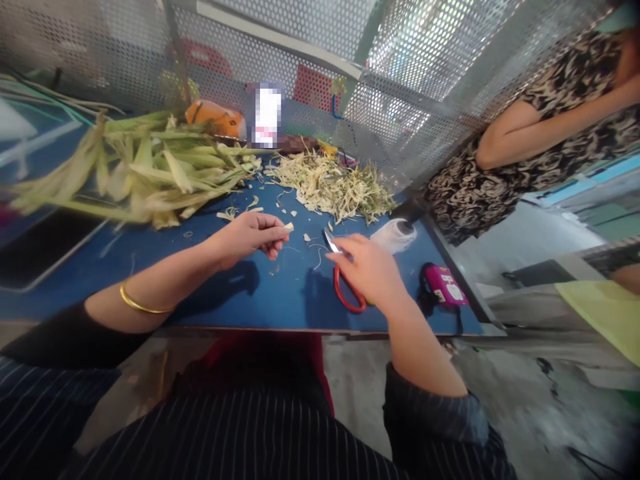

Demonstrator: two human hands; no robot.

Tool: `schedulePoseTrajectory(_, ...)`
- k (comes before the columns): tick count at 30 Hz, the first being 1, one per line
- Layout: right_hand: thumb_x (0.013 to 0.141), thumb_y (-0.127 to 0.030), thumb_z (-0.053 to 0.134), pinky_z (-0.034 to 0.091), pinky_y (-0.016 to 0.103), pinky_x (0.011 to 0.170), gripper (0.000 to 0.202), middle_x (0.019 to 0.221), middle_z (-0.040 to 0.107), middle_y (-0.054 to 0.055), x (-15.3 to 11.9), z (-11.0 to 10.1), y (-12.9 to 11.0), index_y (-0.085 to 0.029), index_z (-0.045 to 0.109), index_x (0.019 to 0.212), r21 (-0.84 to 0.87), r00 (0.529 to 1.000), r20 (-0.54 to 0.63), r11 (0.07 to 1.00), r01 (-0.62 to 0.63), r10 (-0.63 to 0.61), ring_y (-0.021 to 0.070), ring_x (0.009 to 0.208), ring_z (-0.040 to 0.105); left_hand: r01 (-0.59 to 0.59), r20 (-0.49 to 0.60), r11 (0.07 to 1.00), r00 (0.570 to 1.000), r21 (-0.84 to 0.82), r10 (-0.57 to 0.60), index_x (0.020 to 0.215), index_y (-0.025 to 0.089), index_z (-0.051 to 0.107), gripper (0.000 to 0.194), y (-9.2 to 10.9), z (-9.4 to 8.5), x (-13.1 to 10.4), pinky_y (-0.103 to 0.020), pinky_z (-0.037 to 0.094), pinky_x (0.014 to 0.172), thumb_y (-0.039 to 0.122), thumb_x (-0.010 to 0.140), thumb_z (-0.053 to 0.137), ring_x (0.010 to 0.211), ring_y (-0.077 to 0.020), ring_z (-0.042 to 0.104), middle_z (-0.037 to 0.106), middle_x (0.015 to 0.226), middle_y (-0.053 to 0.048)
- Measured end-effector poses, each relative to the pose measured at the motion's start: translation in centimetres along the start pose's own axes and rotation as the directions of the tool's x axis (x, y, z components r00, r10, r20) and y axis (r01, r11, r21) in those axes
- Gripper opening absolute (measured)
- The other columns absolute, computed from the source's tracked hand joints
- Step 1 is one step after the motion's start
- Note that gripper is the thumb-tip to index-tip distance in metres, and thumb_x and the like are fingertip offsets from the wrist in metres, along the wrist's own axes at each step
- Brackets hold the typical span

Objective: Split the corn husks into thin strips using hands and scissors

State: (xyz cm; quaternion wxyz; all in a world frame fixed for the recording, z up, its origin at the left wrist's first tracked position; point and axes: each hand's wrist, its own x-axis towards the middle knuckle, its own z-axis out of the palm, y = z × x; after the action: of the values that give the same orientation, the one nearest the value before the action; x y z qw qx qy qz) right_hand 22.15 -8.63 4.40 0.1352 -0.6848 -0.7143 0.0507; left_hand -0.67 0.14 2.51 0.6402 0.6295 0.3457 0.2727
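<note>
My left hand (257, 235) is closed in a pinch on a small pale piece of husk (289, 227). My right hand (369, 265) has its fingers around the middle of a pair of scissors (349, 293) with red handles. The metal blades point away from me, and one handle loop hangs below the palm. Beyond the hands lies a heap of cut pale-green husk strips (335, 183). To its left is a pile of long green corn husks (150, 167). Small scraps and threads are scattered on the blue table (285, 293) between my hands.
A white spool of thread (395, 235) lies right of my right hand, and a magenta box with a dark strap (445, 285) is near the table's right edge. An orange bag (215, 119) sits by the perforated metal screen (280, 33). Another person (530, 133) is at the right.
</note>
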Motion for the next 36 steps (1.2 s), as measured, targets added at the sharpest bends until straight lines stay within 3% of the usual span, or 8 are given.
schedulePoseTrajectory(2, 0.085, -0.039, 0.059, 0.052, 0.031, 0.073, 0.035, 0.105, 0.069, 0.008, 1.8, 0.5, -1.7, -0.022, 0.065, 0.115, 0.474, 0.998, -0.039, 0.878, 0.066, -0.054, 0.0176, 0.083, 0.065, -0.046, 0.001, 0.995, 0.999, 0.089, 0.046, 0.072, 0.015, 0.061, 0.022, -0.1, 0.2, 0.0, -0.022, 0.046, 0.056, 0.034, 0.083, 0.062, 0.053, -0.0088, 0.056, 0.059, 0.062, 0.001)
schedulePoseTrajectory(5, 0.081, -0.040, 0.063, 0.054, 0.029, 0.067, 0.034, 0.092, 0.072, 0.005, 4.2, 2.3, -3.6, -0.019, 0.067, 0.108, 0.765, 0.996, 0.055, 0.643, -0.001, -0.064, 0.0163, 0.077, 0.066, -0.140, 0.014, 0.951, 0.990, 0.277, 0.142, 0.070, 0.015, 0.060, 0.028, -0.5, 0.2, 0.1, -0.023, 0.045, 0.059, 0.038, 0.085, 0.058, 0.056, -0.0101, 0.058, 0.060, 0.062, 0.000)
schedulePoseTrajectory(8, 0.078, -0.030, 0.067, 0.053, 0.028, 0.068, 0.016, 0.079, 0.072, 0.001, 5.4, 4.4, -4.1, -0.020, 0.071, 0.089, 0.762, 0.998, -0.027, 0.645, 0.059, -0.059, 0.0143, 0.071, 0.065, -0.137, -0.017, 0.906, 0.987, 0.401, 0.157, 0.067, 0.016, 0.059, 0.029, -1.4, -0.1, 0.4, -0.024, 0.045, 0.061, 0.037, 0.086, 0.055, 0.057, -0.0110, 0.058, 0.062, 0.060, 0.000)
schedulePoseTrajectory(10, 0.078, -0.026, 0.066, 0.052, 0.028, 0.067, 0.010, 0.074, 0.071, 0.000, 5.7, 5.4, -3.7, -0.020, 0.072, 0.083, 0.737, 0.995, -0.077, 0.668, 0.101, -0.066, 0.0135, 0.068, 0.064, -0.092, -0.039, 0.922, 0.993, 0.377, 0.115, 0.066, 0.016, 0.058, 0.027, -1.8, -0.3, 0.6, -0.024, 0.045, 0.060, 0.036, 0.085, 0.057, 0.056, -0.0113, 0.058, 0.061, 0.060, 0.000)
schedulePoseTrajectory(15, 0.082, -0.022, 0.062, 0.051, 0.026, 0.068, 0.011, 0.080, 0.071, 0.000, 5.4, 6.1, -2.7, -0.021, 0.071, 0.087, 0.699, 0.980, -0.140, 0.687, 0.200, -0.142, 0.0121, 0.070, 0.064, 0.085, -0.012, 0.993, 0.996, 0.086, -0.084, 0.072, 0.014, 0.062, 0.024, -1.9, 0.0, 0.8, -0.024, 0.047, 0.056, 0.037, 0.078, 0.067, 0.055, -0.0107, 0.059, 0.062, 0.066, -0.001)
schedulePoseTrajectory(21, 0.087, -0.021, 0.058, 0.050, 0.028, 0.075, 0.013, 0.086, 0.070, 0.002, 5.0, 5.7, -2.7, -0.021, 0.071, 0.089, 0.596, 0.935, -0.293, 0.726, 0.342, -0.200, 0.0130, 0.079, 0.064, 0.204, 0.010, 0.957, 0.978, -0.204, -0.207, 0.075, 0.012, 0.066, 0.022, -1.6, 0.2, 1.0, -0.024, 0.052, 0.058, 0.034, 0.079, 0.067, 0.055, -0.0100, 0.058, 0.062, 0.065, -0.002)
schedulePoseTrajectory(30, 0.086, -0.023, 0.060, 0.051, 0.030, 0.081, 0.012, 0.089, 0.071, 0.001, 5.2, 5.6, -2.7, -0.023, 0.071, 0.089, 0.675, 0.967, -0.161, 0.693, 0.252, -0.195, 0.0141, 0.084, 0.065, 0.146, -0.108, 0.988, 0.983, -0.050, -0.151, 0.073, 0.014, 0.066, 0.018, -1.6, 0.1, 1.0, -0.022, 0.051, 0.057, 0.031, 0.074, 0.073, 0.053, -0.0085, 0.058, 0.063, 0.063, -0.001)
schedulePoseTrajectory(36, 0.079, -0.027, 0.067, 0.051, 0.026, 0.069, 0.010, 0.076, 0.070, 0.000, 5.4, 5.8, -2.7, -0.020, 0.069, 0.085, 0.818, 0.995, 0.002, 0.572, 0.059, -0.105, 0.0126, 0.071, 0.064, 0.129, -0.164, 0.991, 0.979, 0.046, -0.120, 0.074, 0.013, 0.069, 0.022, -1.5, 0.4, 0.8, -0.023, 0.051, 0.057, 0.033, 0.071, 0.076, 0.054, -0.0100, 0.060, 0.066, 0.062, -0.002)
